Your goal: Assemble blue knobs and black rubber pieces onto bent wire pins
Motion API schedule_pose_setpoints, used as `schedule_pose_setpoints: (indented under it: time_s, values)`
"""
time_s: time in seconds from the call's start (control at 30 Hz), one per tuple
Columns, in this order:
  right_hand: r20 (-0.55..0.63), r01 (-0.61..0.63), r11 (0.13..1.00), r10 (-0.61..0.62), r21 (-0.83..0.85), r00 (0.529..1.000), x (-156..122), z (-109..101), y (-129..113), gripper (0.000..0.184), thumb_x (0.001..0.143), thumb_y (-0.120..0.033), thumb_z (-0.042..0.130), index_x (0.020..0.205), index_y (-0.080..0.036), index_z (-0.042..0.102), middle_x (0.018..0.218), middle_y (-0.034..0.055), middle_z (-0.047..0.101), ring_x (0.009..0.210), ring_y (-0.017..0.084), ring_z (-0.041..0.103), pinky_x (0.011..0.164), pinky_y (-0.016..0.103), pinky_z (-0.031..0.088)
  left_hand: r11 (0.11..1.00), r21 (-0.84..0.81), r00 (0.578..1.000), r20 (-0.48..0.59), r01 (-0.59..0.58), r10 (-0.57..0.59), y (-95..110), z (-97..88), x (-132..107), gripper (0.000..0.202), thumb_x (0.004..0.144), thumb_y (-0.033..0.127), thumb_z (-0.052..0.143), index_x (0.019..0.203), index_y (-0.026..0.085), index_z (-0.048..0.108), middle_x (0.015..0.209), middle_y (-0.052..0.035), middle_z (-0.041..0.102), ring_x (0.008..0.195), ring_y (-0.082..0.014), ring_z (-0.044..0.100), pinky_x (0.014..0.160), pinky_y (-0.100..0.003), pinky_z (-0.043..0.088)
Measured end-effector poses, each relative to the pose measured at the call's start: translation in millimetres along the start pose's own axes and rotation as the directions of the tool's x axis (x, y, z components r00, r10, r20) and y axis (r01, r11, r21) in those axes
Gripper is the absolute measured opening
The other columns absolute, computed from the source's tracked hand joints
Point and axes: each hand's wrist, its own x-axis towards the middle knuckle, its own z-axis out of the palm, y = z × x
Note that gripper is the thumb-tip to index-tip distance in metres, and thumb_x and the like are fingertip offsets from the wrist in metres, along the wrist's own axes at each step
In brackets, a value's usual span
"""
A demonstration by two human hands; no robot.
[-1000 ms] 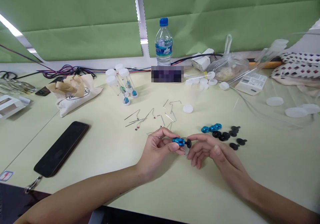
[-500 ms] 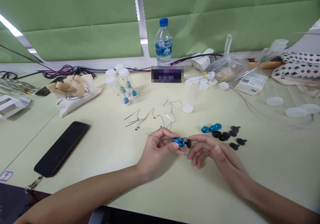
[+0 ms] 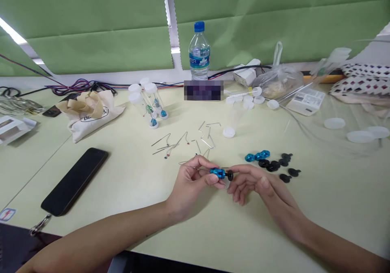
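My left hand (image 3: 191, 179) is closed, pinching a shiny blue metallic piece (image 3: 217, 172) between thumb and fingers. From its right end sticks a black part with a round disc (image 3: 229, 176). A thin metal wire runs along the fingers on the left side of the blue piece. My right hand (image 3: 258, 187) is open, its index fingertip at the black disc; I cannot tell whether it presses on it. Right of the hands lie several blue pieces (image 3: 257, 156) and several black disc-shaped parts (image 3: 273, 166). Bent metal wires (image 3: 170, 146) are scattered beyond my left hand.
Clear tubes with white caps (image 3: 149, 98) stand at the back left. A water bottle (image 3: 199, 55) stands by the green partition. A black phone (image 3: 74, 181) and a cloth pouch (image 3: 91, 114) lie to the left. More white caps (image 3: 361, 136) and a plastic bag (image 3: 278, 82) are at the right.
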Motion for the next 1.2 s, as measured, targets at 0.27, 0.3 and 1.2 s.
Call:
schedule_pose_setpoints:
  time_s: [0.27,0.3,1.2]
  values:
    - [-0.004,0.000,1.000,0.000,-0.011,1.000,-0.4,0.0,-0.3,0.054,0.095,-0.059,0.031,0.122,-0.019,0.056,0.088,0.0096,0.070,0.072,0.020,0.065,0.063,0.032,0.053,1.000,0.011,1.000,-0.014,0.007,-0.007,-0.4,-0.1,-0.6,0.014,0.077,0.020,0.076,0.082,0.015,0.065,0.076,-0.0012,0.072,0.064,-0.0114,0.068,0.070,-0.025,0.053]
    - [-0.008,0.000,1.000,-0.001,-0.012,1.000,-0.7,-0.1,-0.5,0.054,0.096,-0.059,0.031,0.122,-0.019,0.055,0.088,0.0095,0.070,0.072,0.020,0.065,0.063,0.032,0.053,1.000,0.013,1.000,-0.020,0.009,-0.009,-0.4,0.0,-0.7,0.014,0.077,0.020,0.076,0.082,0.015,0.065,0.076,-0.0013,0.072,0.064,-0.0115,0.068,0.070,-0.026,0.053]
    - [-0.003,0.021,1.000,-0.021,-0.002,1.000,0.9,0.5,-0.9,0.055,0.095,-0.060,0.031,0.120,-0.019,0.057,0.087,0.0098,0.070,0.071,0.021,0.065,0.062,0.033,0.053,1.000,0.022,0.999,-0.027,0.022,-0.021,0.4,0.3,-0.5,0.019,0.075,0.025,0.078,0.082,0.015,0.063,0.075,-0.0018,0.071,0.066,-0.0131,0.068,0.071,-0.028,0.053]
